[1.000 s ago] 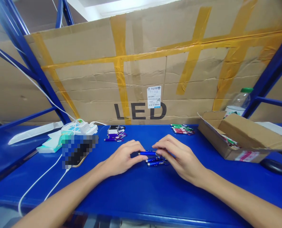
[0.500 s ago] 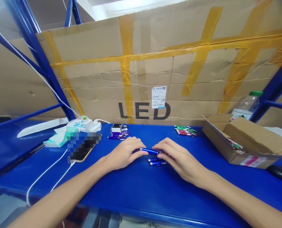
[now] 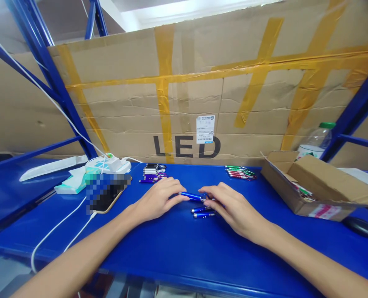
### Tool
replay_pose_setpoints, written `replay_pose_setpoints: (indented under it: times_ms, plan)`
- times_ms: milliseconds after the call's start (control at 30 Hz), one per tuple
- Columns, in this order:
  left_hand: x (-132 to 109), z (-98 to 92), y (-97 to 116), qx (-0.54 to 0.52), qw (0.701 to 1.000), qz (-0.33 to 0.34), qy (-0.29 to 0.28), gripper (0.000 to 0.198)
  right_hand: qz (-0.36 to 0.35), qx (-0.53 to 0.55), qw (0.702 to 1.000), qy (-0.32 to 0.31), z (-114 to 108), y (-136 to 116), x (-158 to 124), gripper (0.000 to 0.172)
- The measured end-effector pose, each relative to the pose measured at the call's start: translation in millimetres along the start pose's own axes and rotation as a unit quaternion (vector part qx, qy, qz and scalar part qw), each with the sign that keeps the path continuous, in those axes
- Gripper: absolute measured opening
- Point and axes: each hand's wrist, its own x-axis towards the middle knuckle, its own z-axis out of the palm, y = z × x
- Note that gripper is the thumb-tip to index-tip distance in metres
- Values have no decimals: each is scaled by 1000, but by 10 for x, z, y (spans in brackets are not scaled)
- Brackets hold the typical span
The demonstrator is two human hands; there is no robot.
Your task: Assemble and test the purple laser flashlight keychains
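Observation:
A slim blue penlight (image 3: 191,196) with a silver tip lies level between my two hands. The fingertips of my left hand (image 3: 159,200) pinch its left end. My right hand (image 3: 230,205) closes thumb and forefinger on the other end, where a metal clip partly shows. Two more blue penlights (image 3: 204,215) rest side by side on the blue table (image 3: 177,252), just below the held one, their right ends partly behind my right hand. Behind my left hand lies a row of black, silver and purple penlights (image 3: 152,173). Green and red ones (image 3: 239,172) form another row at the back right.
An open cardboard box (image 3: 295,198) with more penlights inside stands at right, near a bottle (image 3: 316,140) and a black computer mouse (image 3: 362,227). On the left are a phone (image 3: 111,194), a tissue pack (image 3: 73,182), a power strip (image 3: 121,166) and white cables. A large carton (image 3: 124,107) walls the back.
The view has shifted slightly. Both hands stay on the same blue penlight, with little visible movement; the rows of penlights lie as before.

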Motion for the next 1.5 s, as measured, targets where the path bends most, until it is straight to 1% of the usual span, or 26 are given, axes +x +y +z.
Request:
replay_pose_setpoints:
  times_ms: [167, 300, 500, 633, 733, 833, 967, 1033, 1100, 1167, 1233, 1367, 1433, 1500]
  plan:
    - [-19, -1, -61, 29, 998, 12, 47, 32, -2, -23, 999, 38, -20, -15, 24, 21]
    - [-32, 34, -88, 59, 994, 5, 96, 31, 8, -33, 998, 61, -39, -40, 36, 14]
    - [-14, 63, -78, 84, 985, 23, 150, 29, 29, -21, 998, 59, -40, -48, 38, 11]
    - [-7, 53, -65, 87, 981, 27, 169, 27, 50, 12, 997, 55, -20, -28, 15, 10]
    - [-21, 51, -72, 63, 986, 22, 153, 27, 55, 39, 996, 60, -25, -28, 6, 11]
    - [-40, 65, -84, 35, 993, 2, 115, 28, 66, 85, 992, 70, -45, -54, 20, 12]
    - [-39, 91, -65, -8, 999, -10, 36, 29, 109, 165, 978, 63, -51, -105, 55, 16]
    - [-27, 95, -36, -21, 1000, -8, -8, 29, 118, 182, 974, 56, -39, -117, 60, 17]
    - [-16, 94, -8, -27, 999, -9, -34, 30, 117, 188, 974, 47, -19, -115, 53, 19]
    - [-14, 90, 7, -29, 999, -12, -38, 30, 120, 195, 973, 33, 1, -106, 42, 18]
    - [-20, 87, 8, -30, 999, -22, -30, 30, 128, 205, 970, 17, 17, -103, 34, 19]
    - [-46, 89, 3, -41, 998, -40, -14, 30, 138, 236, 962, -17, 35, -128, 35, 27]
    - [-55, 95, 6, -45, 998, -35, -15, 30, 145, 252, 957, -19, 38, -139, 42, 26]
    - [-59, 101, 11, -41, 999, -30, -19, 30, 158, 261, 952, -7, 39, -133, 53, 23]
